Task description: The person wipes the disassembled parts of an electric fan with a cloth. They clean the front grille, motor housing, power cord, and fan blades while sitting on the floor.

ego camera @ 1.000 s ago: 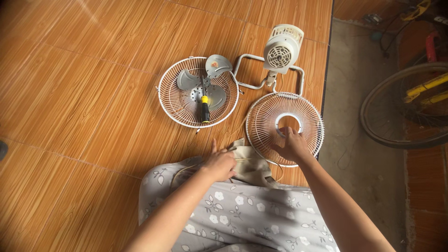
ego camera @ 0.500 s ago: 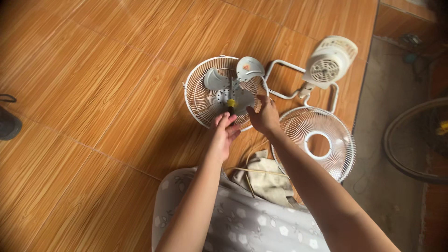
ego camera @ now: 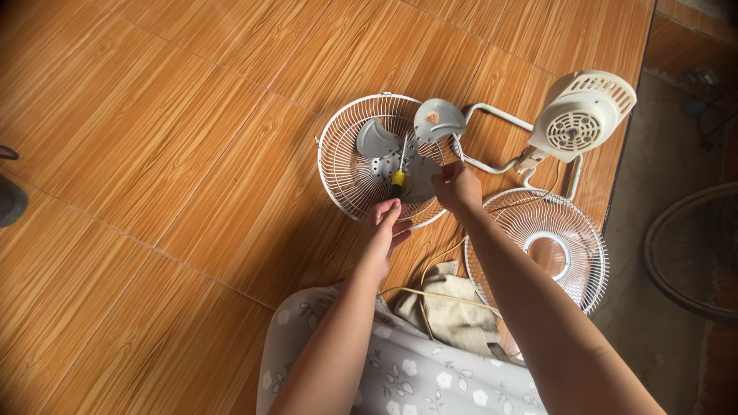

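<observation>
A beige cloth [ego camera: 450,311] lies on the lap, nearest the camera. Beyond it the left hand [ego camera: 382,230] closes around the screwdriver [ego camera: 397,181] handle at the rear fan grille's [ego camera: 346,165] near rim; the right hand [ego camera: 455,187] pinches that grille's right edge. The grey blade [ego camera: 384,146] lies inside; the motor housing [ego camera: 580,115] stands farther right

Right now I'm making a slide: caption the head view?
Both hands reach a wire fan guard holding a screwdriver.
</observation>
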